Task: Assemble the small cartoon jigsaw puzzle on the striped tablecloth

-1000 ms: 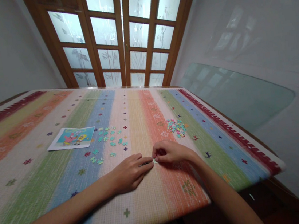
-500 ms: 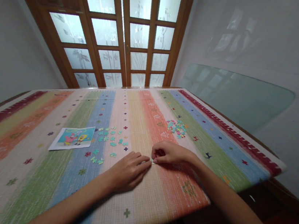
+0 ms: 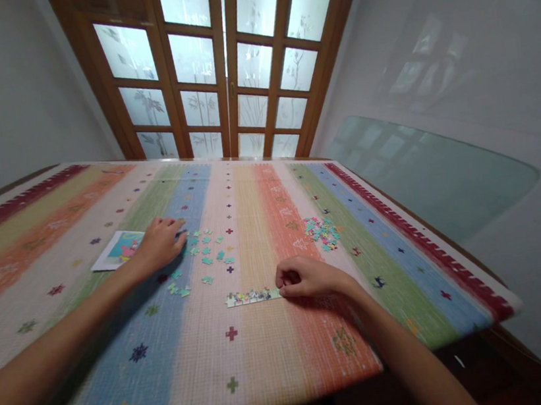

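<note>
A strip of joined jigsaw puzzle pieces (image 3: 253, 296) lies flat near the front of the table. My right hand (image 3: 307, 275) is closed in a pinch at the strip's right end, on a puzzle piece mostly hidden by the fingers. Further back on the left, my left hand (image 3: 160, 240) is open with fingers stretched and thumb apart, holding nothing visible. It covers the right part of a printed cartoon picture (image 3: 116, 251). Just right of its fingertips lie loose teal puzzle pieces (image 3: 206, 251), spread out singly.
A heap of mixed-colour puzzle pieces (image 3: 323, 232) sits beyond my right hand. The striped tablecloth (image 3: 266, 362) covers the table, whose front edge is close to me. Wooden doors with glass panes (image 3: 196, 56) stand behind; a pale glass panel (image 3: 436, 171) is at the right.
My left hand has left the strip and moved back and left to the loose pieces, uncovering the strip. My right hand stays at the strip's right end.
</note>
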`<state>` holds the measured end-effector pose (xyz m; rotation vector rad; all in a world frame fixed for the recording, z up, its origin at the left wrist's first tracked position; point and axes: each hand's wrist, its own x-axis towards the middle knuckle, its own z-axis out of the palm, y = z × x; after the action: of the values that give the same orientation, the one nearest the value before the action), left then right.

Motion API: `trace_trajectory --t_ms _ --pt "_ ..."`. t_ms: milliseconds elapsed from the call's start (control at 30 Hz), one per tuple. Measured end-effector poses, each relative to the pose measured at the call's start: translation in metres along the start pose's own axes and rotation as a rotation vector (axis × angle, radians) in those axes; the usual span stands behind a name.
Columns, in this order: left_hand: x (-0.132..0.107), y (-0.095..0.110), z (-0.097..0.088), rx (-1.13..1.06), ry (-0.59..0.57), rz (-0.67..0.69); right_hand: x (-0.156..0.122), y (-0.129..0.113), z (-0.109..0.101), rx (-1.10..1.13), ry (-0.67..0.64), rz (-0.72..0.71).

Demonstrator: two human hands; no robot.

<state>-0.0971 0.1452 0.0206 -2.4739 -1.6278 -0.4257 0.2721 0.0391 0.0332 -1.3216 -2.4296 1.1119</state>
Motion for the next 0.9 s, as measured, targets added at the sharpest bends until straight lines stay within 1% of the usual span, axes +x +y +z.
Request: trace_trajectory --t_ms 67,133,300,400,533,600,667,767,800,867,900 --pt "0.003 -0.008 0.005 -0.046 -0.044 -0.037 0.000 0.000 0.000 0.003 -0.003 0.004" --pt "0.005 -0.011 0.009 -0.081 -0.057 -0.056 0.001 0.000 0.000 0.009 -0.010 0.006" --pt "0.009 -0.011 0.014 -0.146 -0.035 -0.094 0.000 -0.002 0.000 0.006 -0.008 0.013" --pt "0.012 -0.012 0.011 -0.199 -0.022 -0.126 0.000 -0.002 0.000 0.003 -0.012 0.013" --pt "0.010 -0.008 0.000 -0.284 -0.004 -0.144 0.000 0.000 0.000 0.003 -0.011 0.014" --pt "0.004 0.000 -0.007 -0.358 -0.003 -0.148 0.001 0.001 0.000 0.008 -0.014 0.013" --pt "-0.004 0.011 -0.015 -0.505 -0.010 -0.139 0.001 0.001 0.000 0.012 -0.015 0.011" --pt "-0.025 0.034 -0.023 -0.630 -0.068 -0.036 0.000 -0.001 0.000 0.014 -0.014 0.013" --pt "-0.033 0.042 -0.025 -0.664 -0.084 0.020 0.000 -0.001 0.000 0.013 -0.013 0.015" --pt "-0.051 0.058 -0.026 -0.737 -0.126 0.131 0.000 -0.001 0.000 0.010 -0.008 0.015" --pt "-0.060 0.065 -0.026 -0.769 -0.155 0.165 0.000 0.000 0.000 0.008 -0.004 0.014"
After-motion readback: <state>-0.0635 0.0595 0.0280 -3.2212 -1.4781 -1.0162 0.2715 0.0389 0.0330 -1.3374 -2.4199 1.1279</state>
